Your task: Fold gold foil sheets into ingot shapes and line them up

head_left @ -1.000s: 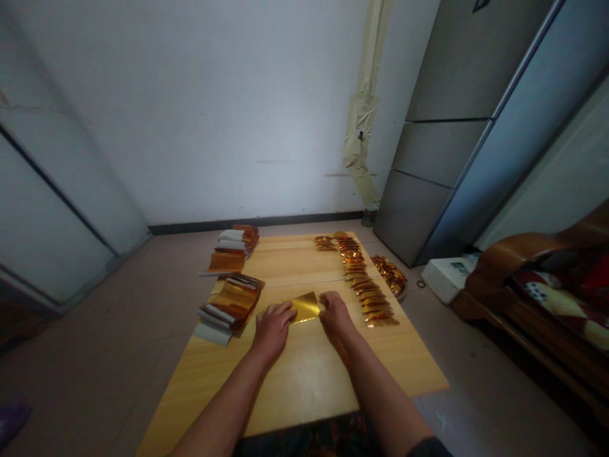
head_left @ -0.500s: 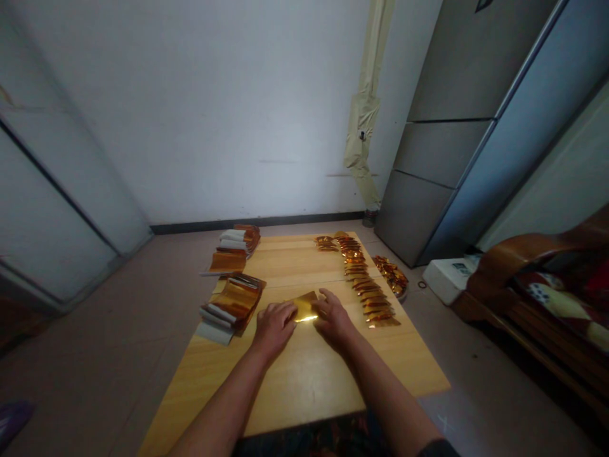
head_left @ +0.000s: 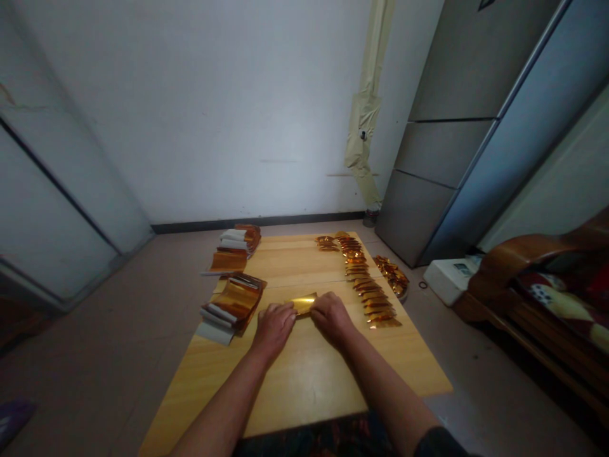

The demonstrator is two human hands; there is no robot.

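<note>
Wooden table (head_left: 304, 381), gold foil sheet (head_left: 303, 306) — long axis left to right, hands (head_left: 275, 325) gripping both ends

One left hand (head_left: 275, 325), one right hand (head_left: 332, 317), one gold sheet (head_left: 303, 304), one table (head_left: 304, 381), over a dozen folded foil pieces (head_left: 372, 297), one refrigerator (head_left: 428, 152), one white box (head_left: 446, 279)

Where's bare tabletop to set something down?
Table, bare: centre-far, between the sheet stacks and the folded foil, beyond the gold sheet; between the left forearm and right forearm; near-right corner. Crowded: left and right far edges, and the middle, where the left hand and right hand hold the sheet.
</note>
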